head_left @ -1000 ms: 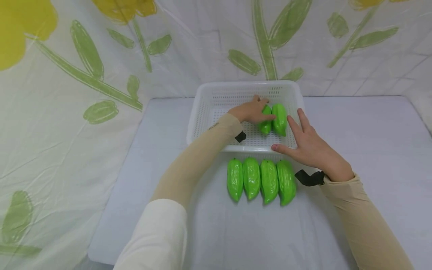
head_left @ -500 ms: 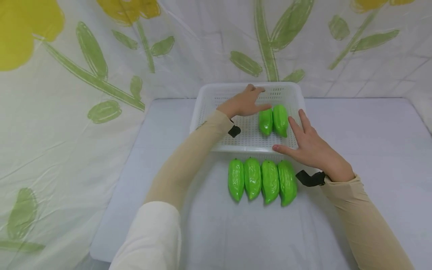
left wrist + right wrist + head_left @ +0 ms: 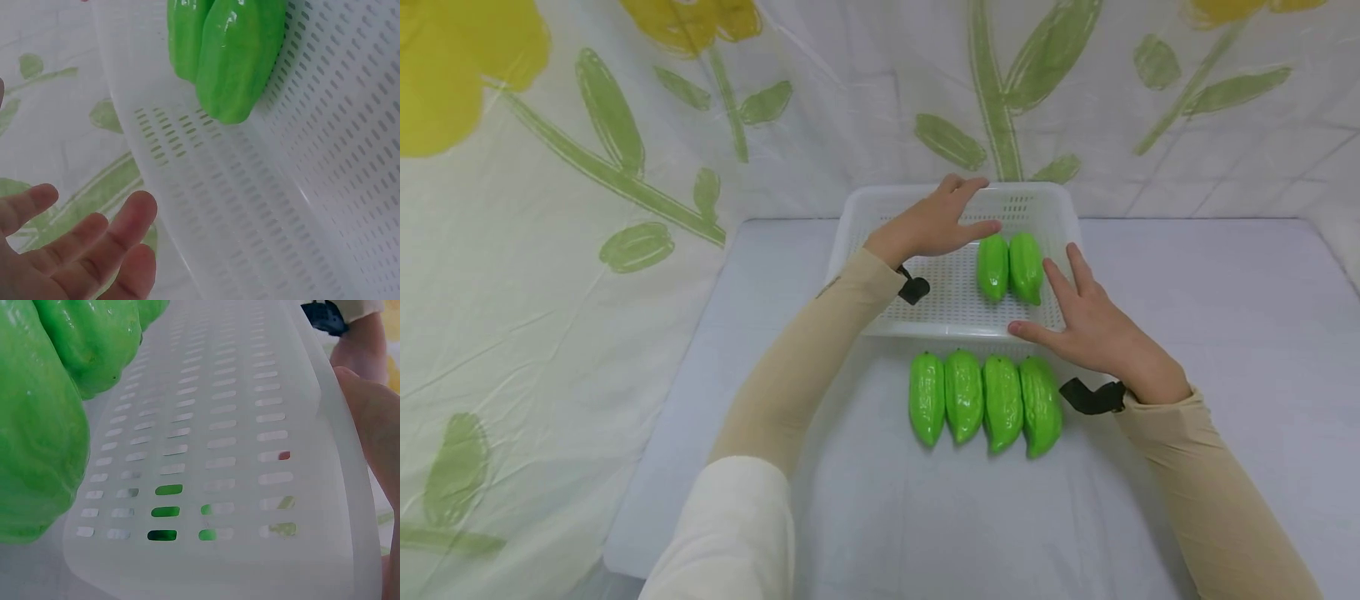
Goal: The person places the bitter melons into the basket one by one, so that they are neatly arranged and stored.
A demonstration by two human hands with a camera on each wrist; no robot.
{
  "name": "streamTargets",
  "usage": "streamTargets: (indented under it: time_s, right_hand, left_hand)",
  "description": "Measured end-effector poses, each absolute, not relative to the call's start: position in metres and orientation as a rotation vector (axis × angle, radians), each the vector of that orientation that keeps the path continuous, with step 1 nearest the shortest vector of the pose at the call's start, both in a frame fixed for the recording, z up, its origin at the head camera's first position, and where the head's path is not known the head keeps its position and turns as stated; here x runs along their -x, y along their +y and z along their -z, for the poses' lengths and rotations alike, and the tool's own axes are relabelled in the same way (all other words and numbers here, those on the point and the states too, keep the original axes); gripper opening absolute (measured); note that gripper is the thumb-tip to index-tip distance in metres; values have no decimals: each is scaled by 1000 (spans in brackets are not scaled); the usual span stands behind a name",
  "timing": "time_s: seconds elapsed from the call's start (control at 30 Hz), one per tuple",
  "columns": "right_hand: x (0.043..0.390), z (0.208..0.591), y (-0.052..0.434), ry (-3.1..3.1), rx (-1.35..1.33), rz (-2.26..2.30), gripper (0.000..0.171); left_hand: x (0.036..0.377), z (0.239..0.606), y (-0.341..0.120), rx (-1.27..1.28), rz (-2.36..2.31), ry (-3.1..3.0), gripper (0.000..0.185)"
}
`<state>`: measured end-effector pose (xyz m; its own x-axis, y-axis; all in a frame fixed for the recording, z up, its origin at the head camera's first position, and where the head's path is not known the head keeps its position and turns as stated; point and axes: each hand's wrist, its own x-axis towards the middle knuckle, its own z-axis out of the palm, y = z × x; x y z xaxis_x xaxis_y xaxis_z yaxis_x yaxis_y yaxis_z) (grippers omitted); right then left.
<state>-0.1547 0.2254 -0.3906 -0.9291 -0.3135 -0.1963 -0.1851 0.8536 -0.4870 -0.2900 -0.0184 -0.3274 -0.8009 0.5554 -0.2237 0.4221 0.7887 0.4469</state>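
Observation:
Two glossy green, ridged, tapered vegetable-like pieces (image 3: 1009, 268) lie side by side in the white plastic basket (image 3: 958, 331), towards its right side. They also show at the top of the left wrist view as green pieces (image 3: 234, 62). Over the basket, near its back rim, is my left hand (image 3: 928, 221), fingers spread and holding nothing; its thumb is just above the left piece. My right hand (image 3: 1093, 325) is at the basket's front right corner, fingers extended, with the thumb at the front rim. Whether it presses on the basket is hard to tell.
Several similar green pieces (image 3: 983, 400) lie in a row on the pale table (image 3: 880, 517), just in front of the basket. Behind the table hangs a white curtain (image 3: 850, 100) with printed flowers and leaves. Slotted walls enclose the basket.
My left hand has drawn back from the green pieces, moving left and up towards the basket's back rim, so the left piece shows more fully. My right hand has stayed in place.

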Motion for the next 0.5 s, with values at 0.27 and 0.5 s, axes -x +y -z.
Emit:
streamTargets:
  time_s: [0.27, 0.5]
  right_hand:
    - [154, 390, 226, 2764, 390, 698, 115]
    - [155, 390, 226, 2763, 391, 690, 115]
  left_hand:
    - [268, 316, -21, -821, -575, 2677, 87]
    - [244, 309, -21, -956, -623, 2702, 84]
